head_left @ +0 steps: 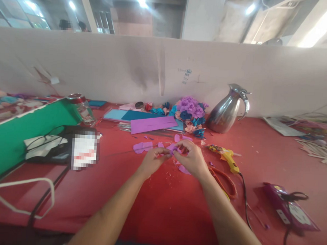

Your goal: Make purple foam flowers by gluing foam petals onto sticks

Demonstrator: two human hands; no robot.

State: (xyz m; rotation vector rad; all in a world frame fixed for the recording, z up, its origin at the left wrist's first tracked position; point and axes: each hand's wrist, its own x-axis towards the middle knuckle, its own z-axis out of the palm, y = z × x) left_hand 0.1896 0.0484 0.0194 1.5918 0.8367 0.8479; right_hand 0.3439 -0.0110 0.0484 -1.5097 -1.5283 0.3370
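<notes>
Both of my hands meet over the middle of the red table, fingers pinched around a small purple paper flower (172, 149). My left hand (154, 159) grips it from the left, beside a thin wire stem that runs off to the left. My right hand (191, 157) pinches the same flower from the right, its fingers bent over the top. Loose purple paper petals (142, 147) lie just left of the hands, with others behind and below them. How the fingertips press on the flower is too small to make out.
Right of my hands lie a yellow glue gun (230, 160) and orange-handled scissors (228, 184). A purple power strip (290, 207) sits at the right. Behind are purple paper (152, 124), a paper-flower bunch (190, 109) and a steel jug (226, 109). Left stands a glass jar (83, 109).
</notes>
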